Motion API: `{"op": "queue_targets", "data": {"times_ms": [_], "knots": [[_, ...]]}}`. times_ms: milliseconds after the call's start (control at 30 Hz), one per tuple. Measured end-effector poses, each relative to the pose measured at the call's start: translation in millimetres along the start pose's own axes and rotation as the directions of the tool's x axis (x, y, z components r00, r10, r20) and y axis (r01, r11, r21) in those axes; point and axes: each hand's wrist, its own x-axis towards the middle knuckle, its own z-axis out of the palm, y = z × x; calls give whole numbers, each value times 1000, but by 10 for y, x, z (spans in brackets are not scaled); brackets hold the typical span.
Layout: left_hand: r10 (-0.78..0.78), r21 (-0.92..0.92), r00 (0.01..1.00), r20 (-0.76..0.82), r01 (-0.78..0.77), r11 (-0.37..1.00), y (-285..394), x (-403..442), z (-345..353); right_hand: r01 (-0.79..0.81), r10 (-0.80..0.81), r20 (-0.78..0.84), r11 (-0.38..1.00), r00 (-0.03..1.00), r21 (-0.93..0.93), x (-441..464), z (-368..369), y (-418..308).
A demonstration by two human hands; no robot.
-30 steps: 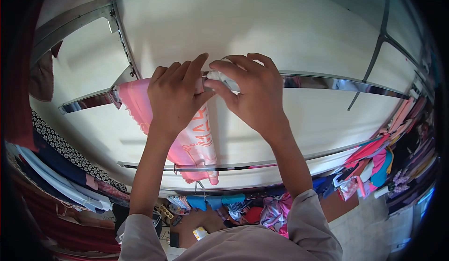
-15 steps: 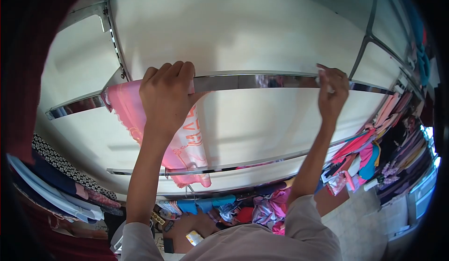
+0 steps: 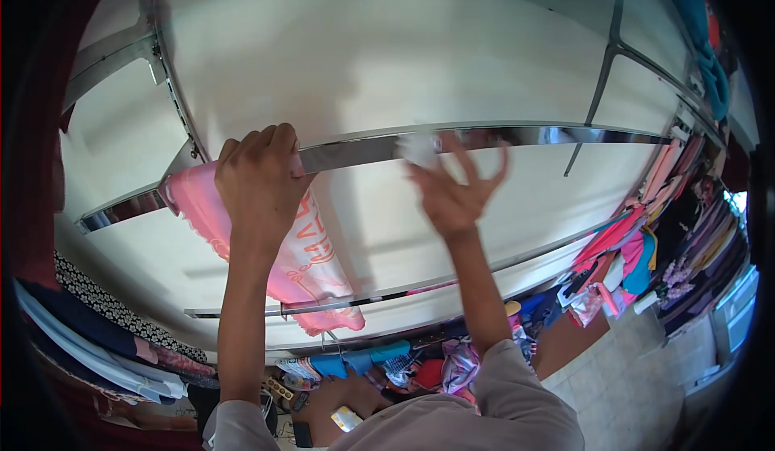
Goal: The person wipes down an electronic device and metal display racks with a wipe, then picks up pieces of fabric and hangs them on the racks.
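My left hand (image 3: 258, 180) is closed over the upper metal rail (image 3: 347, 154), where a pink cloth (image 3: 303, 261) with orange lettering hangs. The cloth drapes down over the lower rail (image 3: 404, 291). My right hand (image 3: 454, 188) is at the middle of the upper rail, smeared by motion. A crumpled white wad (image 3: 418, 148), like tissue or thin cloth, is held by its thumb side against the rail, while the other fingers spread apart.
Folded dark and patterned garments (image 3: 121, 322) hang at lower left. Many clothes (image 3: 638, 241) hang at the right. Below are more garments (image 3: 432, 370), a power strip (image 3: 278, 388) and a white-and-yellow packet (image 3: 347, 419) on a brown surface. A metal upright (image 3: 173, 88) stands at left.
My right hand has moved left along the upper rail with the white wad, and its fingers have spread. My left hand stays on the rail over the pink cloth. The view has shifted slightly.
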Motion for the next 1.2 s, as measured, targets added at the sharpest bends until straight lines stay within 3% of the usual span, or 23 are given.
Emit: {"op": "queue_targets", "data": {"times_ms": [67,167,233,267,300,333,433,533,633,700,767,833,933,1033,1100,1133,1167,1200], "knots": [[0,7,1000,-13,0,1000,-3,-4,31,3,-9,-30,975,1000,-221,-303,-141,518],[24,13,999,-46,-23,1000,-5,-5,49,-253,216,-174,940,961,-227,-240,-289,768],[38,46,998,-57,-36,998,2,6,45,-462,395,-309,867,865,-185,-115,-249,770],[40,58,997,-60,-37,998,18,-3,44,-473,401,-325,862,856,-184,-84,-215,743],[50,69,996,-69,-45,997,39,-5,42,-469,391,-360,869,847,-158,-84,-117,660],[54,83,995,-81,-48,995,58,-4,33,-417,388,-269,907,882,-61,-23,-73,425],[62,76,994,-85,-55,996,56,-2,15,-145,149,-111,989,983,39,-1,157,-45],[78,50,995,-55,-75,996,38,0,0,38,-39,8,994,999,99,-21,67,-90],[70,66,997,-18,-69,995,27,5,-8,-38,34,-53,996,998,-78,-173,-86,346],[62,78,998,-15,-60,995,27,3,12,-173,187,50,962,981,-210,-158,-318,617],[56,85,998,-20,-54,995,44,6,23,-318,290,-226,942,930,-103,-163,-385,1018],[49,116,999,-16,-47,992,74,13,7,-464,388,-372,875,843,-139,-223,-468,1494],[52,117,998,-32,-48,992,87,15,31,-528,391,-436,810,811,-255,-150,-615,1974],[58,121,997,-54,-51,991,73,1,52,-649,606,-233,705,761,-285,80,-860,2001],[43,142,997,-64,-33,989,58,-16,73,-591,655,112,732,747,-339,275,-923,1877],[35,152,997,-71,-24,988,51,-18,81,-505,554,293,832,779,-229,337,-827,1783],[32,164,998,-62,-22,986,57,-9,74,-519,519,422,846,744,-124,537,-779,1368],[27,177,998,-50,-18,984,58,-9,57,-391,320,378,912,869,126,461,-546,1177]]}}
